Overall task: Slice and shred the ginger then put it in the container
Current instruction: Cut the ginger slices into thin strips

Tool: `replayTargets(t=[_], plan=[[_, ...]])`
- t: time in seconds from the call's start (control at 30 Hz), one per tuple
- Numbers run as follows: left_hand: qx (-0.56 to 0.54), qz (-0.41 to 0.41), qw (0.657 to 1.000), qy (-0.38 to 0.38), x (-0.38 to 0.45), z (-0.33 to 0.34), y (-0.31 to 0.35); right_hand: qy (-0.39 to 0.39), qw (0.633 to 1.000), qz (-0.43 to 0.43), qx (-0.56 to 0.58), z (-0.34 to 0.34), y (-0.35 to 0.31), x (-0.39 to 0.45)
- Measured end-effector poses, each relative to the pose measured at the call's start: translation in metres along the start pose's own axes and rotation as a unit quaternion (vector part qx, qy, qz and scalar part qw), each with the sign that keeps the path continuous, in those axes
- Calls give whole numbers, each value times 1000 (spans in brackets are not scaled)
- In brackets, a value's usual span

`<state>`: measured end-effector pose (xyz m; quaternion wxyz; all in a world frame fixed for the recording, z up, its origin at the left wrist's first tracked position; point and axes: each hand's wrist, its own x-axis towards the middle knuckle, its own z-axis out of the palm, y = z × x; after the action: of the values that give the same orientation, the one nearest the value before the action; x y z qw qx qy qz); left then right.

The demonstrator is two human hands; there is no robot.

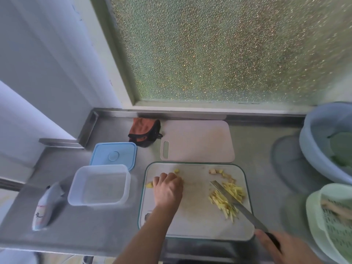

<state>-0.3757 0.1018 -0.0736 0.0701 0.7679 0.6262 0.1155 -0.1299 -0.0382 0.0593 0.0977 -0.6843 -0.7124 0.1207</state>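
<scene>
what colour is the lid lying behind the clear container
Light blue. The lid shows plainly in the head view, the only view here.

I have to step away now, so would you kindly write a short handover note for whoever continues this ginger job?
Left hand: fingers curled over a ginger piece on the left of the cutting board; the piece itself is mostly hidden.
Right hand: holds the knife, blade lying over the shreds.
Done: a pile of ginger shreds on the board's right side.
Left: small ginger chunks at the board's far edge are uncut; the container beside the board is open and holds no ginger, its lid behind it. Shred the rest, then move everything in.
</scene>
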Motion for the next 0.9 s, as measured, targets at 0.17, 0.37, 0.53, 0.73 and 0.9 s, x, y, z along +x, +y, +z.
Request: replayTargets(t=[0.17, 0.37, 0.53, 0.73, 0.9], plan=[[15, 53, 998, 24, -2, -3, 0, 35, 999, -19, -37, 7, 20, 5], [1, 160, 986, -39, -45, 8, 22, -8, 997, 18, -72, 15, 30, 0], [24, 140, 987, -74, -42, 3, 31, -92, 989, 116, 9, 25, 36, -4], [-16, 119, 992, -48, -36, -5, 23, -128, 978, 153, 58, 16, 28, -4], [-121, 50, 990, 62, -37, -12, -4, -152, 967, 187, 83, 7, 25, -5]])
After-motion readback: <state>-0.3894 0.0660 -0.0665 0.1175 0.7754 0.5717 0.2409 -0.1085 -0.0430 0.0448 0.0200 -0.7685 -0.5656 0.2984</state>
